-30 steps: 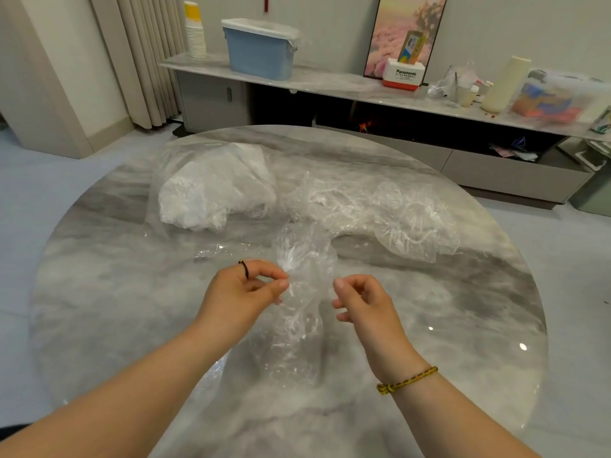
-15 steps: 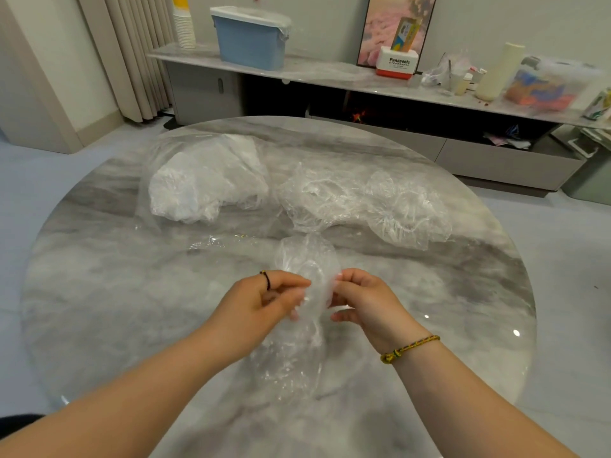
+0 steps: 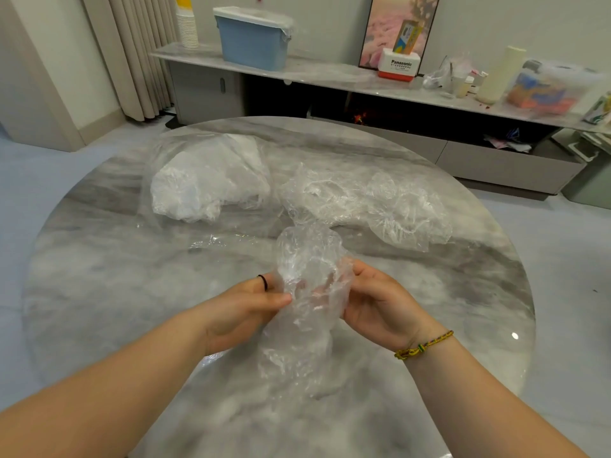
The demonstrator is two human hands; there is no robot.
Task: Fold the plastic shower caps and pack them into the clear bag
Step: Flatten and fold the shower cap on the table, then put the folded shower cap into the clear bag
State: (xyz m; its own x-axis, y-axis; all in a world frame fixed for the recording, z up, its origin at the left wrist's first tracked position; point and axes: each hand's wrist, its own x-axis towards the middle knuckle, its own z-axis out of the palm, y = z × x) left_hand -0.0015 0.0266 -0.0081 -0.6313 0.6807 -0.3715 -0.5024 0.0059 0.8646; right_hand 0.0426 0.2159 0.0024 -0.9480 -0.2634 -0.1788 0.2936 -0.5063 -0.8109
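Nearest you, your left hand (image 3: 241,309) and right hand (image 3: 380,302) face each other just above the table (image 3: 99,276), both pinching the same shower cap (image 3: 309,256) between thumb and curled fingers. The cap's long axis runs near to far, one end trailing onto the table below your wrists and the other puffing up beyond your fingertips. The clear bag (image 3: 205,183) lies far left, closer to your left hand, with nothing in between. The loose caps (image 3: 380,200) sit far right, touching the bag's edge.
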